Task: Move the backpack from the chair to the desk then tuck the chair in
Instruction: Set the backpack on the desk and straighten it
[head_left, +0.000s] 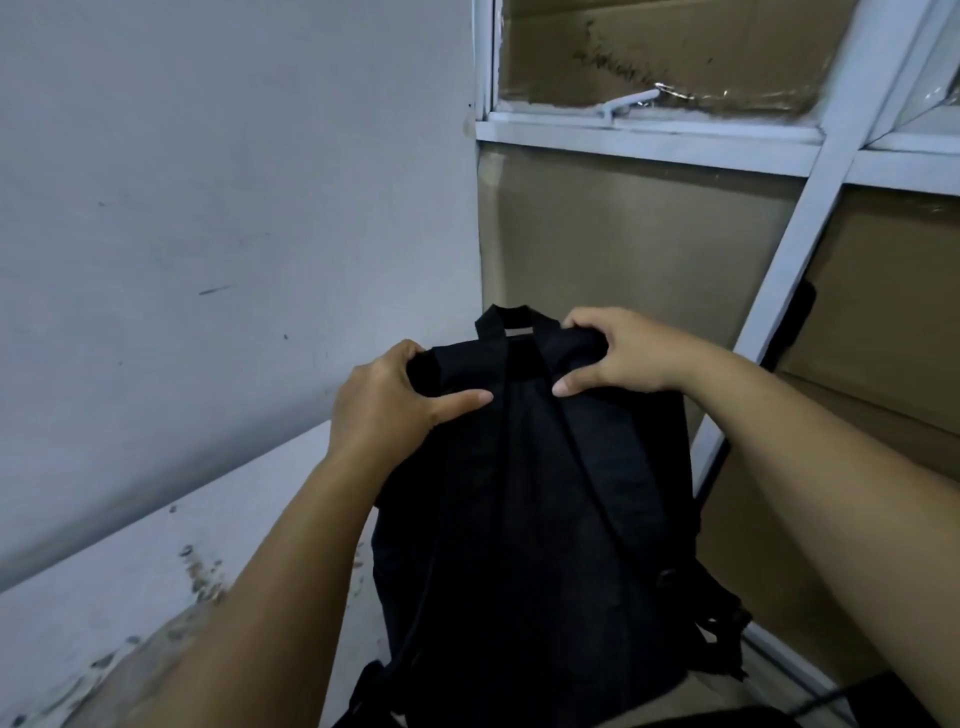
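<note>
A black backpack (530, 519) stands upright with its strap side facing me, its carry loop sticking up at the top. My left hand (395, 395) grips the top left corner of the bag, thumb across the fabric. My right hand (618, 353) grips the top right corner the same way. The bag's bottom rests near a worn white desk surface (156, 571) that runs along the left wall. The chair is out of view.
A scuffed white wall (208, 208) rises on the left. Straight ahead is a white-framed window (649, 135) backed with brown cardboard (623, 249). A dark object and a cable lie at the bottom right corner.
</note>
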